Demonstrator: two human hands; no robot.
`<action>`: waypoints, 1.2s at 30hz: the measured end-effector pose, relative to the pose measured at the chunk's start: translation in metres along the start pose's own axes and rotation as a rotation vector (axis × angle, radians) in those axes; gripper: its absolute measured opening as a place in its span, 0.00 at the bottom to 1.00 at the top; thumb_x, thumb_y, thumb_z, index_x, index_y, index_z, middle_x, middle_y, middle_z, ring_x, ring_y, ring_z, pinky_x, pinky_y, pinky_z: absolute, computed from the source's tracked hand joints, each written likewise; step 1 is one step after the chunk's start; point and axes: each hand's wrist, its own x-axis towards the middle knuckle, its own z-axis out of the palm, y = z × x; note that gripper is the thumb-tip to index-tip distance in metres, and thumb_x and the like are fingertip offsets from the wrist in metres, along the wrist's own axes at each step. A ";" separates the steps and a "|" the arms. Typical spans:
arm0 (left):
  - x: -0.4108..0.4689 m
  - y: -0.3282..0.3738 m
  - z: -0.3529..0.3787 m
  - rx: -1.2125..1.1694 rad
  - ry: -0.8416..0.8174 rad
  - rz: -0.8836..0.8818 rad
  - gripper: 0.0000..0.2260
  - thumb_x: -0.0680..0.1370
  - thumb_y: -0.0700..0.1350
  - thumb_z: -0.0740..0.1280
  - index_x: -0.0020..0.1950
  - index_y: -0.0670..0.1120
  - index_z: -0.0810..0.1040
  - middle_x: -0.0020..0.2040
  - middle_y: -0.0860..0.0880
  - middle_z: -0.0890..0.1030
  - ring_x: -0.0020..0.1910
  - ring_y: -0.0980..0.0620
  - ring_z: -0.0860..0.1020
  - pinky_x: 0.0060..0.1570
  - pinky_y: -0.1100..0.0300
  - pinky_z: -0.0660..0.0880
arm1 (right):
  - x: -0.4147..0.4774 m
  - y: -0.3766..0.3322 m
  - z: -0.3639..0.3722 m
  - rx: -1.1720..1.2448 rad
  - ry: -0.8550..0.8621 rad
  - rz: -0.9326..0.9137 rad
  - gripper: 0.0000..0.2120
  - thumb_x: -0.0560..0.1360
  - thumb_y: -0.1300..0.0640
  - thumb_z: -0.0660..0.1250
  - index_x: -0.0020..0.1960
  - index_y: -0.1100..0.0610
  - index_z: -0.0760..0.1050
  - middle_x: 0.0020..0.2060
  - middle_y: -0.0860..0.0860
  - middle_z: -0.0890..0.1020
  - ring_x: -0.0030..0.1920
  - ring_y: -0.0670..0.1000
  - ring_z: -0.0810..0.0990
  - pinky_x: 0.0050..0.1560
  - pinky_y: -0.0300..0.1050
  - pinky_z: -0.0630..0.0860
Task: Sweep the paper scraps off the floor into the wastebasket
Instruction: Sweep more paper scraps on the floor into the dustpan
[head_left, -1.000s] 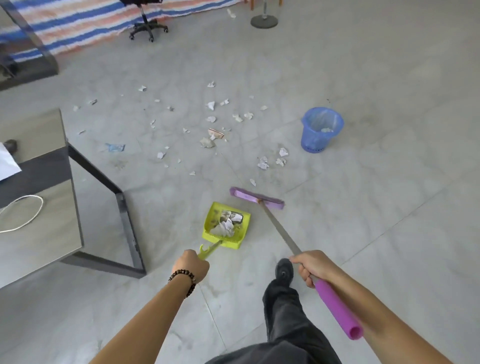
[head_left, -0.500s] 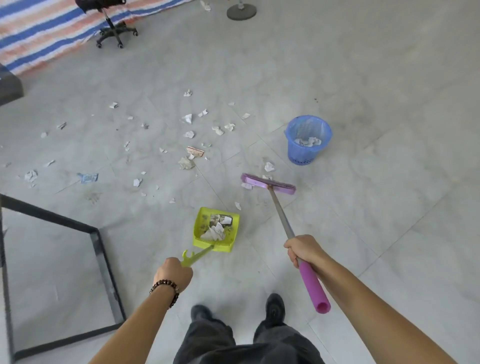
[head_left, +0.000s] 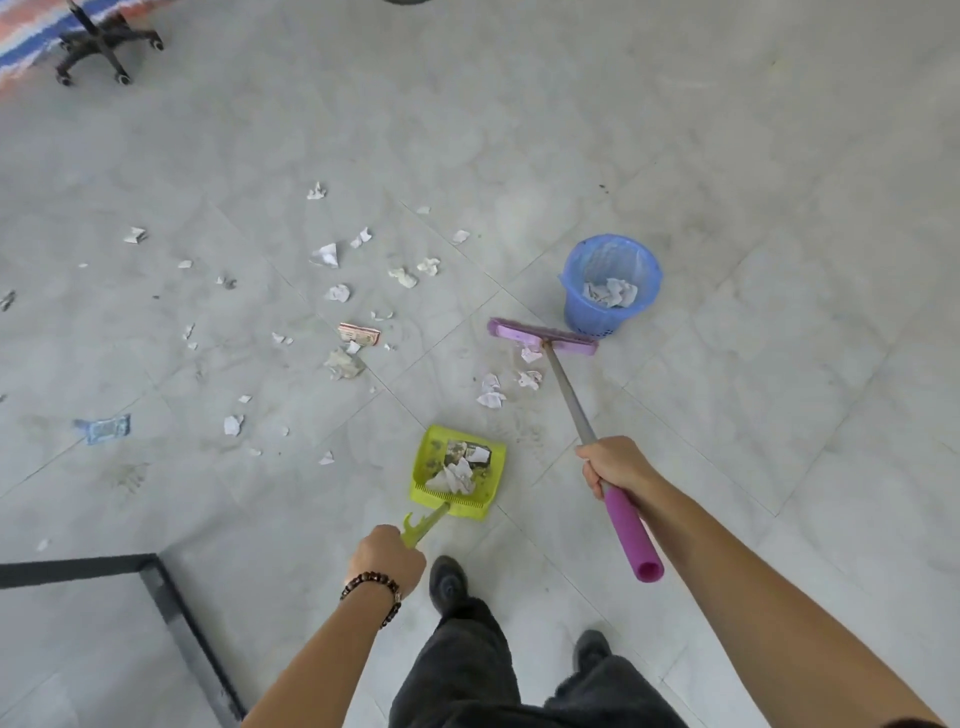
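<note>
We stand on the grey tiled floor (head_left: 727, 156) with a tool in each hand. Our left grip (head_left: 387, 558), a beaded bracelet (head_left: 374, 590) at its wrist, is curled tight round the handle of the yellow-green dustpan (head_left: 427, 448), which sits low just ahead of our feet and carries a heap of crumpled paper (head_left: 458, 475). Our right grip (head_left: 613, 465) is closed round the broom handle (head_left: 631, 535) where the metal shaft meets the purple sleeve. The purple broom head (head_left: 543, 336) rests on the floor just beside the blue wastebasket (head_left: 575, 312), which already holds some scraps (head_left: 610, 293). A few paper scraps (head_left: 491, 392) lie between the broom head and the dustpan, one touching the head. Many more scraps (head_left: 337, 293) are scattered to the left, along with a blue wrapper (head_left: 104, 428). A black metal frame (head_left: 171, 603) stands at lower left, and a chair base (head_left: 101, 47) at upper left.
</note>
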 end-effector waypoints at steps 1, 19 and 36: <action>0.012 0.002 -0.010 0.025 -0.012 0.011 0.07 0.71 0.42 0.62 0.47 0.44 0.78 0.42 0.47 0.80 0.41 0.44 0.78 0.36 0.59 0.72 | 0.008 -0.013 0.010 0.002 0.010 0.004 0.22 0.75 0.60 0.64 0.23 0.61 0.68 0.17 0.55 0.71 0.18 0.51 0.68 0.24 0.38 0.68; 0.056 0.077 -0.055 -0.010 -0.073 0.012 0.07 0.73 0.39 0.63 0.37 0.46 0.67 0.37 0.48 0.73 0.41 0.45 0.75 0.37 0.58 0.72 | 0.000 -0.009 0.051 -0.144 -0.222 0.240 0.16 0.80 0.62 0.55 0.34 0.56 0.66 0.28 0.53 0.70 0.25 0.49 0.69 0.24 0.38 0.69; 0.045 0.013 -0.083 0.148 -0.119 0.034 0.05 0.71 0.38 0.60 0.36 0.44 0.68 0.32 0.48 0.71 0.29 0.50 0.70 0.27 0.63 0.67 | 0.026 -0.035 0.060 -0.330 -0.104 0.069 0.16 0.81 0.58 0.54 0.34 0.55 0.66 0.29 0.54 0.73 0.25 0.51 0.73 0.22 0.39 0.71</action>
